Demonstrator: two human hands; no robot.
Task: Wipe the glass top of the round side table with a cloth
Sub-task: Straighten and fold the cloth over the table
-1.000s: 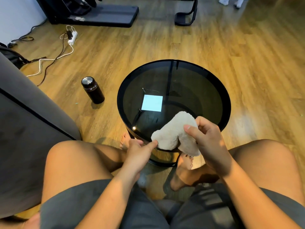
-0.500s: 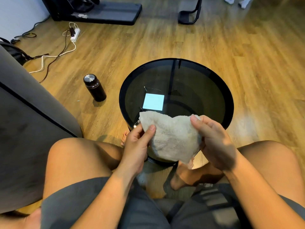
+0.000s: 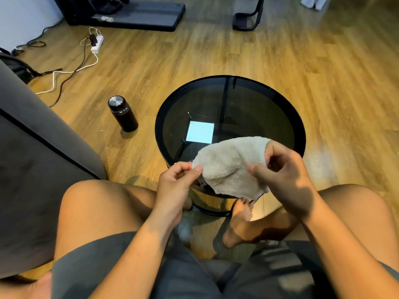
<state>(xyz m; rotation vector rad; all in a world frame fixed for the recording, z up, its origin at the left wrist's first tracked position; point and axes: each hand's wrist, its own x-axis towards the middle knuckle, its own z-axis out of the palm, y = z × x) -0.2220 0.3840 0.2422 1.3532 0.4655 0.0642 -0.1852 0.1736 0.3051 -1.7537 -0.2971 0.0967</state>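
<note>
Cloth spread between both hands above the near edge of the round tabletop, not yet wiping.

The pale towel hangs in the air over the dark glass, apparently clear of it, likely stretched out so it can be folded or flattened into a pad before it goes down. The left hand pinches its left corner between thumb and forefinger, other fingers curled under; the right hand grips the right edge, thumb in front and fingers behind the fabric. Both forearms reach forward from the lap, wrists bent inward towards each other. A black flask stands on the wooden floor, left of the table.
</note>
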